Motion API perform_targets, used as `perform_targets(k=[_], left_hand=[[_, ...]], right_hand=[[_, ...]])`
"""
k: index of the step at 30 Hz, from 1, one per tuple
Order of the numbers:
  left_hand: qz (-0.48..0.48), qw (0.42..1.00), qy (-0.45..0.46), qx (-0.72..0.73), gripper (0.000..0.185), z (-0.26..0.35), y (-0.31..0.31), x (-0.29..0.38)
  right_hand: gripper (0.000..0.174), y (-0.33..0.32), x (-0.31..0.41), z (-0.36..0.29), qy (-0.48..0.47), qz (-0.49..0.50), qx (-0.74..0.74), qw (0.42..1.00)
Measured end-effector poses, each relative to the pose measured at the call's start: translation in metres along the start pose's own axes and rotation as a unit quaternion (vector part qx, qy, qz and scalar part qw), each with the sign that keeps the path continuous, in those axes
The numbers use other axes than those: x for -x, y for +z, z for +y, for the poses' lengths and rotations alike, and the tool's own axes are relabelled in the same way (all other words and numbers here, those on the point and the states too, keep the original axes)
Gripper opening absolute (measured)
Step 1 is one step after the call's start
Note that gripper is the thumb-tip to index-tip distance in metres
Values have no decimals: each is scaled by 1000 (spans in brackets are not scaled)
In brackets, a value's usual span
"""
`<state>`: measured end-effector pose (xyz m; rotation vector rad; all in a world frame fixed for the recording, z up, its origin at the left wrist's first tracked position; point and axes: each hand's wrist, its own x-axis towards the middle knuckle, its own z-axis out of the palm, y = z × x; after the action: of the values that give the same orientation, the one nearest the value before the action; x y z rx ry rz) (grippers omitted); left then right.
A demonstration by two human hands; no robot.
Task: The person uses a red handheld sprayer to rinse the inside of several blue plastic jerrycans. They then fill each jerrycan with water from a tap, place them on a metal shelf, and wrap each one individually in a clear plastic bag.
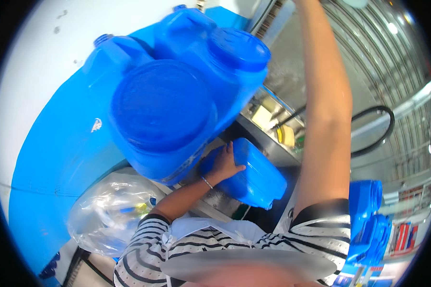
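My left hand is spread over a blue plastic container, which is tilted over a stainless steel basin. A thin bracelet circles that wrist. The thumb and fingers press along the container's side, and part of its far side is hidden by the hand. My right arm stretches up past the top edge of the picture, so my right hand is out of view. Close to my left hand stands a large blue water jug with a wide round lid. A second blue jug with a round lid is behind it.
Yellow sponges sit in a metal tray beside the basin. A black hose loops out behind my right arm. At left, a clear plastic bag leans near the blue-and-white wall. More blue jugs stand at far right.
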<state>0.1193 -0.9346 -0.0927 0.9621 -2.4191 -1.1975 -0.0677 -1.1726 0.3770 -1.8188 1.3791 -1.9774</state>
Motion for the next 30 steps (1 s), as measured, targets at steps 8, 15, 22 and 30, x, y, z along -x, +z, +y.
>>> perform_targets(k=[8,15,22,30], left_hand=[[-4,999,25,21,111,-3,5,-3],[-13,998,38,-46,109,47,-6,21],[-17,905,424,-38,71,194,-67,105],[27,873,372,314,27,142,-41,-13]], right_hand=[[30,-123,459,-27,104,-121,503,850],[84,-182,704,3,653,369,-16,661],[81,-140,780,-125,382,487,-241,748],[63,-91,916,-189,226,600,-314,701]])
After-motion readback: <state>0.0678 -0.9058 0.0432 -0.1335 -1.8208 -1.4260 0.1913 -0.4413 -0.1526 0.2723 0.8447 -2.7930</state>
